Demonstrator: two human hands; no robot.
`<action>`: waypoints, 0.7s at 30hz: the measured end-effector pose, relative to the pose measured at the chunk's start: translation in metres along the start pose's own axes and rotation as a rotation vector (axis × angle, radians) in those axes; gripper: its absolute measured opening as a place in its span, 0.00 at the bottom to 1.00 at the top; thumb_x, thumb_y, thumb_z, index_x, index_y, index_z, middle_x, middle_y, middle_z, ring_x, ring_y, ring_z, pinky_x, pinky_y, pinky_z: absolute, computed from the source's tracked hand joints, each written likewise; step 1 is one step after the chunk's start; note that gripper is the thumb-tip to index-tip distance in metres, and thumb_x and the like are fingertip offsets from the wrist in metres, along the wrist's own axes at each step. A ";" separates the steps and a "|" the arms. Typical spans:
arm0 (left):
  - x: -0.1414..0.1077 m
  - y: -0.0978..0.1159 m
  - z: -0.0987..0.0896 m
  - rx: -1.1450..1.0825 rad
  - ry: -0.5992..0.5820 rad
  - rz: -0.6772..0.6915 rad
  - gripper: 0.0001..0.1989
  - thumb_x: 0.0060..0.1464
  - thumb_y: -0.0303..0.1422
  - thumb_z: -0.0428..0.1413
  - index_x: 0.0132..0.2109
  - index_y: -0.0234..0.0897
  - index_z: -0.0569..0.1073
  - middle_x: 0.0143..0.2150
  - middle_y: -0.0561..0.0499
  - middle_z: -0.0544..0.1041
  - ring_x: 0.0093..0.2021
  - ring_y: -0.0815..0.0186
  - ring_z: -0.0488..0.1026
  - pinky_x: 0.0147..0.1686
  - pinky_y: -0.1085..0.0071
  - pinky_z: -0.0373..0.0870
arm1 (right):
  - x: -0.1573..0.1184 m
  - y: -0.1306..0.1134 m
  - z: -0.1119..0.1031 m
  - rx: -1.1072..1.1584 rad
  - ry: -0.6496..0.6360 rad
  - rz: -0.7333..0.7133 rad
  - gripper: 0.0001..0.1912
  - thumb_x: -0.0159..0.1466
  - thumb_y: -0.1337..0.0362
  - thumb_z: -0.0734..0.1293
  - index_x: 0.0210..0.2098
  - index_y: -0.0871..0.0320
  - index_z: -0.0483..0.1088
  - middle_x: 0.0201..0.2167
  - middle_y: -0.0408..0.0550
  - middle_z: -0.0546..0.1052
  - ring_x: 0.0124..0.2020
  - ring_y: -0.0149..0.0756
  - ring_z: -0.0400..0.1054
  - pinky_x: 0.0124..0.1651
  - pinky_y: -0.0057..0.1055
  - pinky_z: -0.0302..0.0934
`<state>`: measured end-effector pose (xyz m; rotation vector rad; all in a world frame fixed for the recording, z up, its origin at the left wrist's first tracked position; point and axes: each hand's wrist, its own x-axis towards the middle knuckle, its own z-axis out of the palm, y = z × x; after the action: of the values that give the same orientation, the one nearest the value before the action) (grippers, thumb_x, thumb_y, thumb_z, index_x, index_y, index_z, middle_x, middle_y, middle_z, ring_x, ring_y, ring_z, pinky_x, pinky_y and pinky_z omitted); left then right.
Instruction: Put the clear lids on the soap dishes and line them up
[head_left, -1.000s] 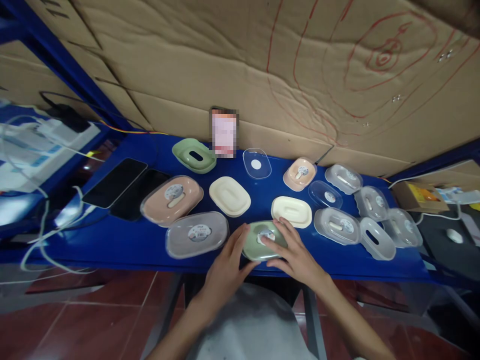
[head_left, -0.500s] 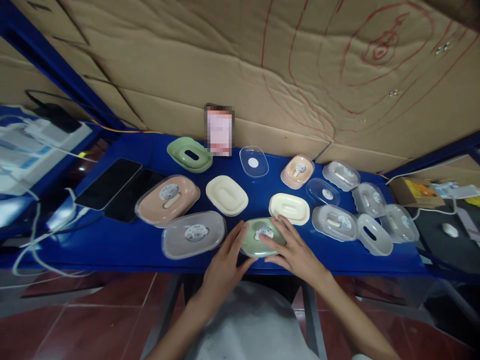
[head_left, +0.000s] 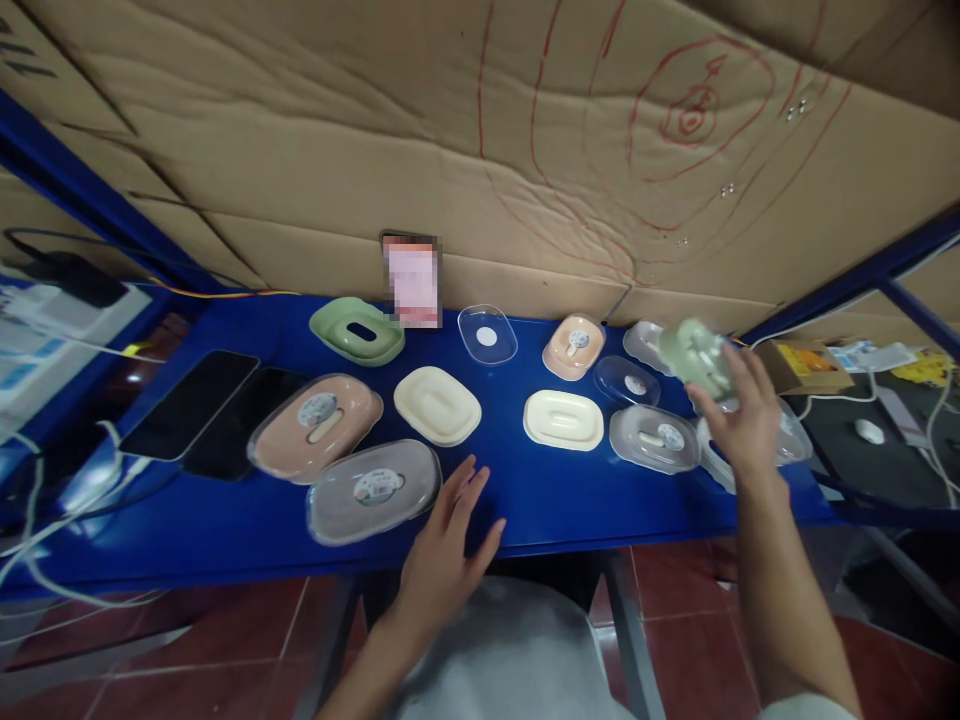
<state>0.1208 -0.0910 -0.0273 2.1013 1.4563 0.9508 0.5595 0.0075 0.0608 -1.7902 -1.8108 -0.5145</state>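
Observation:
My right hand (head_left: pixel 739 415) grips a green soap box (head_left: pixel 694 355) with a clear lid, raised over the grey boxes at the right; motion blurs it a little. My left hand (head_left: pixel 454 530), fingers apart and holding nothing, hovers at the table's front edge. Nearest to it lies a grey soap box (head_left: pixel 375 490) with a clear lid and a round label. Behind that is a pink lidded box (head_left: pixel 315 428). Two cream trays (head_left: pixel 437 405) lie mid-table. A grey lidded box (head_left: pixel 655 438) sits left of my right hand, which partly hides other grey boxes.
At the back are a green base (head_left: pixel 357 331), a propped phone (head_left: pixel 412 280), a clear lid (head_left: pixel 487 334) and a small pink box (head_left: pixel 574 347). Another clear lid (head_left: pixel 627 381) lies right of it. Two dark phones (head_left: pixel 191 405) and white cables are at the left. Cardboard (head_left: pixel 337 150) walls the back.
My right hand has lifted the green soap box from the front middle and carried it to the back right. My left hand has let go of it and stayed near the front edge.

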 end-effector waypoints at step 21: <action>0.074 0.024 0.024 0.460 -0.034 0.075 0.24 0.71 0.29 0.53 0.70 0.35 0.70 0.73 0.28 0.67 0.71 0.36 0.68 0.66 0.30 0.65 | -0.021 -0.146 0.032 0.185 -0.640 -0.480 0.24 0.78 0.57 0.62 0.70 0.54 0.68 0.67 0.58 0.75 0.67 0.52 0.69 0.66 0.54 0.65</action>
<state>0.1699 -0.0303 -0.0054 2.4923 1.7156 0.6423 0.4100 0.0037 0.0374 -1.4817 -2.6487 0.0883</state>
